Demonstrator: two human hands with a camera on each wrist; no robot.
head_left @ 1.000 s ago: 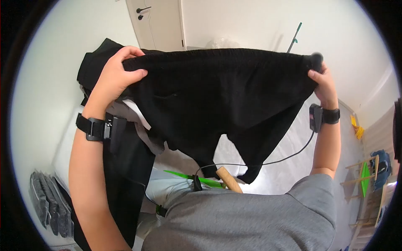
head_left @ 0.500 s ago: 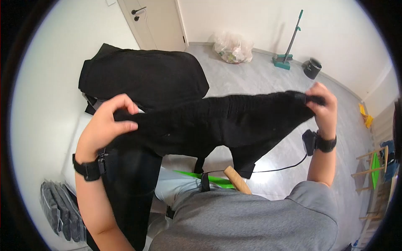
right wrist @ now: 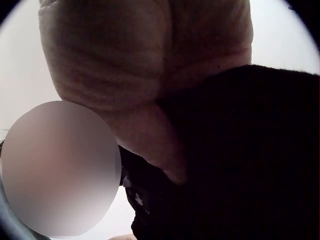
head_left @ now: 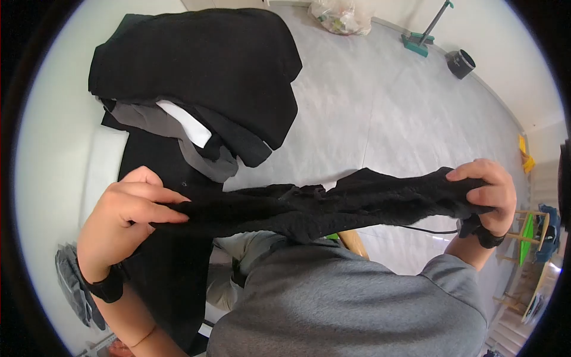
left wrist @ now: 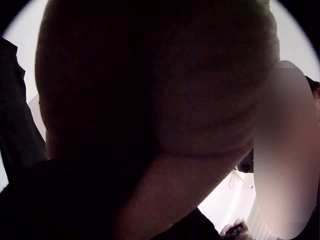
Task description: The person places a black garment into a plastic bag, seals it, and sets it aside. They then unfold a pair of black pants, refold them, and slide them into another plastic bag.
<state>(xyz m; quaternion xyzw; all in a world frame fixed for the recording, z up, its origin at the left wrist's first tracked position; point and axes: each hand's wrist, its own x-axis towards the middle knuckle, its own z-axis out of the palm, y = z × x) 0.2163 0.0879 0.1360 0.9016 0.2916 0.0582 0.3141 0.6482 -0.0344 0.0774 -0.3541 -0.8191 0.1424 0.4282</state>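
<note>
A pair of black trousers (head_left: 285, 217) is stretched sideways in front of the grey shirt, its waist edge seen from above in the head view. My left hand (head_left: 128, 208) grips one end of the waist, fingers over the top. At the opposite end my right hand (head_left: 495, 193) pinches the cloth with curled fingers. The right wrist view shows the right thumb (right wrist: 150, 140) against the black cloth (right wrist: 245, 155). In the left wrist view the left hand (left wrist: 200, 105) is dark and fills most of the picture. The trouser legs are hidden below the waist.
A heap of black garments (head_left: 202, 59), with grey cloth (head_left: 143, 119) and a white strip (head_left: 185, 123) at its near side, lies ahead on the left. Farther off stand a bag of rubbish (head_left: 342, 16), a green dustpan (head_left: 415, 44) and a black bin (head_left: 460, 63).
Both hands have come down and nearer the body with the trousers. The waist, earlier held up with the front facing the camera, now shows from above. The head view has tilted downward.
</note>
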